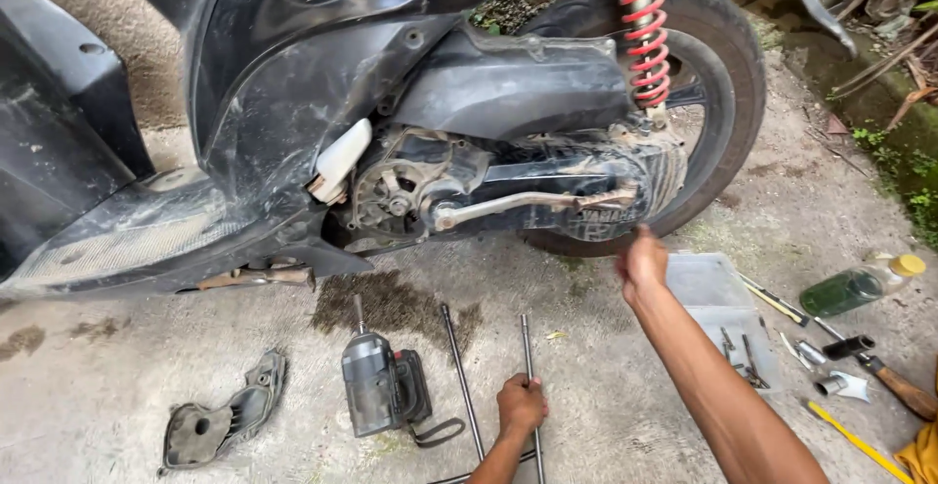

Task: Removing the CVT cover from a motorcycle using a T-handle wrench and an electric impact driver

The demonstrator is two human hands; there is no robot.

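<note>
A black scooter point(322, 74) stands before me, its dirty engine case point(547, 186) and kick lever point(518, 203) exposed. My right hand point(642, 264) reaches up to the lower rear of the engine case, by the rear wheel point(718, 74); whether it holds anything I cannot tell. My left hand point(521, 404) rests on the concrete, fingers closed around a long metal rod point(529, 347). A second rod point(461, 367) lies just left of it.
A grey power tool point(383, 384) and a removed black cover point(223, 423) lie on the ground to the left. At right are a clear plastic tray point(718, 294) with small parts, a green bottle point(855, 287), a hammer point(879, 372), screwdrivers and sockets. An oil stain point(391, 303) is under the engine.
</note>
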